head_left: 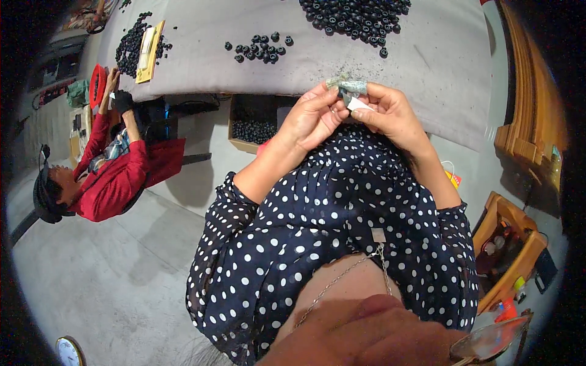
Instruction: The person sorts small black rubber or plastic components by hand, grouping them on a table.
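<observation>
Head view, looking down: both hands are up at center top of frame, just at the near edge of the grey table (439, 67). Left hand (311, 116) and right hand (387, 113) meet around a small greenish roll (349, 86) w/ a white tab (359, 105) hanging off its lower end. Left fingers are curled together, tips pinched on the roll's left side; right thumb and forefinger are clamped on the roll and tab from the right. Held that way, close to the chest and clear of the tabletop, prob. so both sets of fingertips can work the small piece w/o anything under it. What the roll is made of, can't tell, too small. On the table beyond the hands sit black rings: a small group (259, 47) upper center-left, a bigger heap (357, 18) at top center-right, both within arm's reach, likely laid out as stock. Fine dark specks dust the cloth just past the fingers. Below the table edge, center-left, an open cardboard box (250, 128) holds more black rings, tucked under to feed from. Upper left of frame, a co-worker in a red top (116, 177) sits at the same table, gloved hand (124, 100) raised near another dark pile (131, 46) and a yellow board (149, 52). Lower right, a wooden crate (506, 256) stands on the floor w/ small bottles and oddments in it.
</observation>
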`<state>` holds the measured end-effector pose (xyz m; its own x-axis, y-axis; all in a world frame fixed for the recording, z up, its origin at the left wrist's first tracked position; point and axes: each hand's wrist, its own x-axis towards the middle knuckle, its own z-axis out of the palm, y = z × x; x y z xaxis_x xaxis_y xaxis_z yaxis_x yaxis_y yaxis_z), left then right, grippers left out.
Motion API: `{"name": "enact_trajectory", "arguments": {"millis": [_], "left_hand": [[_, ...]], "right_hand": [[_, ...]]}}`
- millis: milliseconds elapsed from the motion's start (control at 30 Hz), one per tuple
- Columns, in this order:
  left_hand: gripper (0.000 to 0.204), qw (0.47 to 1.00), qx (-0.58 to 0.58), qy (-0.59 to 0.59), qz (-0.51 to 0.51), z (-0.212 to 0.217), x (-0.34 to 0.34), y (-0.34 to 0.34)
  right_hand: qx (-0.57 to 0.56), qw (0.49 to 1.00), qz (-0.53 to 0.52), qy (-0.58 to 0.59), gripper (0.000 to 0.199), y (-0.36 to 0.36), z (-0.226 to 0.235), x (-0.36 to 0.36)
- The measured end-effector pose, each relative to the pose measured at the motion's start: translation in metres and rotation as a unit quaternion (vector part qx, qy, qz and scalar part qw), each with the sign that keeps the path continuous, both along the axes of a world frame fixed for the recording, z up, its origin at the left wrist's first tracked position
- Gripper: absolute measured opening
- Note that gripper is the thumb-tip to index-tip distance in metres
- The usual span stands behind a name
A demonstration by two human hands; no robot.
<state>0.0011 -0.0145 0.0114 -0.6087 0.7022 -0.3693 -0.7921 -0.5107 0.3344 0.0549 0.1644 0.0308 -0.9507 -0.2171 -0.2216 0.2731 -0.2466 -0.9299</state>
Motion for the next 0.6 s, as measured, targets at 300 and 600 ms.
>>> {"name": "enact_trajectory", "arguments": {"millis": [300, 600], "left_hand": [[0.020, 1.000, -0.007, 0.018, 0.006, 0.000, 0.002, 0.001], [0.018, 0.999, -0.016, 0.039, -0.003, -0.004, 0.001, -0.002]], "right_hand": [[-0.022, 1.000, 0.017, -0.013, 0.018, 0.003, 0.007, -0.001], [-0.053, 0.998, 0.021, -0.038, 0.026, 0.002, -0.001, -0.001]]}}
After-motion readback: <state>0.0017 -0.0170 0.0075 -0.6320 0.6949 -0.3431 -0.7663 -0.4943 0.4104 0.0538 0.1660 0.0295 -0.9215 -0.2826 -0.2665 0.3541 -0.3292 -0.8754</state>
